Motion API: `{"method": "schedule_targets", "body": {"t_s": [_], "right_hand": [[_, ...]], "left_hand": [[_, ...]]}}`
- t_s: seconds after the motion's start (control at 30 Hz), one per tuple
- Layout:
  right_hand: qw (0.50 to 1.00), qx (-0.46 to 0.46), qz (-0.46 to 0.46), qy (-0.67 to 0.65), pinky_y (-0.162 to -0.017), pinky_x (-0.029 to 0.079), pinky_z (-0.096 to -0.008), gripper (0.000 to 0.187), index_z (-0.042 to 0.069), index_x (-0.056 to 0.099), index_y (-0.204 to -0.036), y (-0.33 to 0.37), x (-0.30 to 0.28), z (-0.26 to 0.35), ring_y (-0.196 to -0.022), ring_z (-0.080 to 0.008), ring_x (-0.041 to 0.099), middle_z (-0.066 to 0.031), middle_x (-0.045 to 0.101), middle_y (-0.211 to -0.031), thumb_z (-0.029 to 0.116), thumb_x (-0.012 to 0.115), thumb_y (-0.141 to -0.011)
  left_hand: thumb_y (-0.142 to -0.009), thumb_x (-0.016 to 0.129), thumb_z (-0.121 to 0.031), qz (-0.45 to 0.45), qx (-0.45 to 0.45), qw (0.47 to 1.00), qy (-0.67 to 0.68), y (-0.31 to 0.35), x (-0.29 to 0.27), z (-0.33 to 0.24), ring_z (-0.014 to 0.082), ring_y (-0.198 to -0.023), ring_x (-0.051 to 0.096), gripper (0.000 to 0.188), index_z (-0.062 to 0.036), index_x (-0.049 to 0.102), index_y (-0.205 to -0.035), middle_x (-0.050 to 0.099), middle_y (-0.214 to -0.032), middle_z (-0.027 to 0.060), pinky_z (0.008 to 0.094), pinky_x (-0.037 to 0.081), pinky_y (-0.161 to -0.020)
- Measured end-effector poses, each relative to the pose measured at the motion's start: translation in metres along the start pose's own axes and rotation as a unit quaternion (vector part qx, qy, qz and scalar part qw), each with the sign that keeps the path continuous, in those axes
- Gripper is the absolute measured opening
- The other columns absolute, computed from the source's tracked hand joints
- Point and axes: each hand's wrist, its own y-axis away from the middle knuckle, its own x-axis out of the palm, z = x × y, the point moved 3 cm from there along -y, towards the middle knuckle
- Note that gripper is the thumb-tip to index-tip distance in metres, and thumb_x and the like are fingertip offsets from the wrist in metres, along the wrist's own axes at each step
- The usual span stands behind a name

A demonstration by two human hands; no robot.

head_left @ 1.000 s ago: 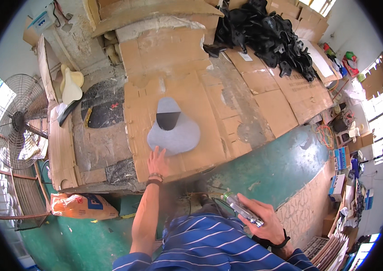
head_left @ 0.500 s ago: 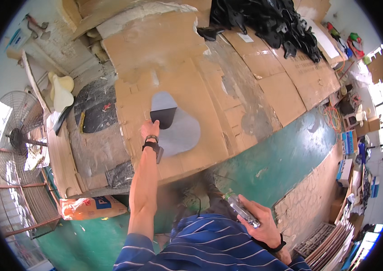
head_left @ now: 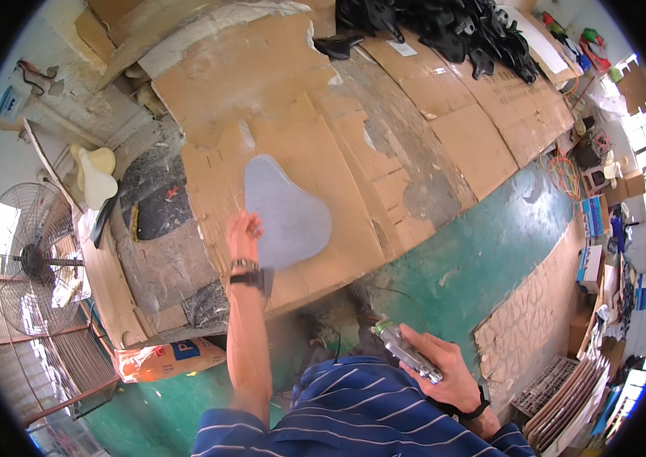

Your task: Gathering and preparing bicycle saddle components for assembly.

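Two bare hands are at work over a worktop (head_left: 159, 266) spread with flattened brown cardboard (head_left: 220, 114). One smooth grey pad (head_left: 286, 209), shaped like a bicycle saddle, lies flat on the cardboard near the middle of the scene, its narrow end pointing far and its broad end near. The left hand (head_left: 244, 234) is at the pad's left edge with its fingers curled; whether its grip pinches anything, or touches the pad, cannot be told. A dark watch (head_left: 251, 279) and a bracelet (head_left: 244, 264) circle that wrist. The right hand (head_left: 449, 375), near and to the right, has its grip closed around a silver metal tool (head_left: 405, 352) with a green end, held over the floor (head_left: 445, 278) in front of a blue striped shirt (head_left: 361, 415). A black band (head_left: 482, 404) is on this wrist.

At the far right of the worktop, glossy black pieces (head_left: 445, 30) lie heaped. On the left stands a cream saddle-shaped piece (head_left: 99, 186), and farther left a wire-caged fan (head_left: 33, 263). An orange and white bag (head_left: 167, 362) lies beside the worktop's near left edge, above green flooring.
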Motion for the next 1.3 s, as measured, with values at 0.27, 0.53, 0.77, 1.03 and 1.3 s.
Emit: {"method": "schedule_targets", "body": {"t_s": [0.27, 0.53, 0.77, 1.03, 1.3], "right_hand": [[0.998, -0.029, 0.000, 0.050, -0.073, 0.054, -0.0346, 0.065, 0.002, 0.058, -0.139, -0.011, -0.014, 0.041, -0.082, -0.0336, 0.068, -0.0189, 0.069, -0.100, -0.004, 0.077, -0.077], [0.993, -0.003, 0.091, 0.076, -0.083, 0.054, -0.0372, 0.080, 0.005, 0.053, -0.145, 0.017, 0.000, 0.062, -0.091, -0.0363, 0.068, -0.0180, 0.069, -0.105, -0.007, 0.061, -0.067], [0.995, -0.045, -0.048, 0.074, -0.074, 0.053, -0.0324, 0.058, -0.001, 0.061, -0.136, 0.016, 0.012, 0.074, -0.082, -0.0266, 0.069, -0.0196, 0.072, -0.103, -0.001, 0.075, -0.080], [0.991, 0.025, -0.081, 0.108, -0.071, 0.054, -0.0357, 0.062, 0.004, 0.060, -0.138, 0.057, 0.005, 0.068, -0.081, -0.0321, 0.070, -0.0182, 0.070, -0.098, -0.003, 0.075, -0.079], [0.997, 0.007, 0.059, 0.050, -0.075, 0.054, -0.0317, 0.057, 0.000, 0.062, -0.135, 0.057, 0.022, 0.078, -0.085, -0.0289, 0.072, -0.0207, 0.072, -0.102, 0.000, 0.078, -0.080]], "left_hand": [[-0.097, 0.070, -0.025, -0.081, -0.034, 0.991, -0.096, 0.168, -0.125, 0.037, 0.0139, -0.080, 0.067, 0.029, -0.0072, 0.067, -0.120, 0.071, -0.095, 0.0043, 0.0287, 0.053, -0.065], [-0.094, 0.070, -0.018, -0.196, -0.104, 0.969, -0.106, 0.260, -0.260, 0.105, 0.0126, -0.068, 0.066, 0.021, -0.0059, 0.067, -0.111, 0.071, -0.088, 0.0062, 0.0259, 0.053, -0.053], [-0.094, 0.064, -0.011, -0.229, -0.258, 0.928, -0.140, 0.286, -0.336, 0.179, 0.0197, -0.060, 0.065, 0.009, -0.0055, 0.065, -0.101, 0.068, -0.077, 0.0078, 0.0327, 0.052, -0.050], [-0.093, 0.062, -0.005, -0.244, -0.291, 0.921, -0.085, 0.308, -0.359, 0.204, 0.0243, -0.063, 0.064, 0.021, 0.0016, 0.063, -0.113, 0.065, -0.080, 0.0125, 0.0372, 0.053, -0.050], [-0.092, 0.067, -0.006, -0.229, -0.280, 0.930, -0.066, 0.286, -0.341, 0.201, 0.0203, -0.063, 0.063, 0.020, -0.0001, 0.062, -0.110, 0.065, -0.078, 0.0102, 0.0346, 0.053, -0.053]]}}
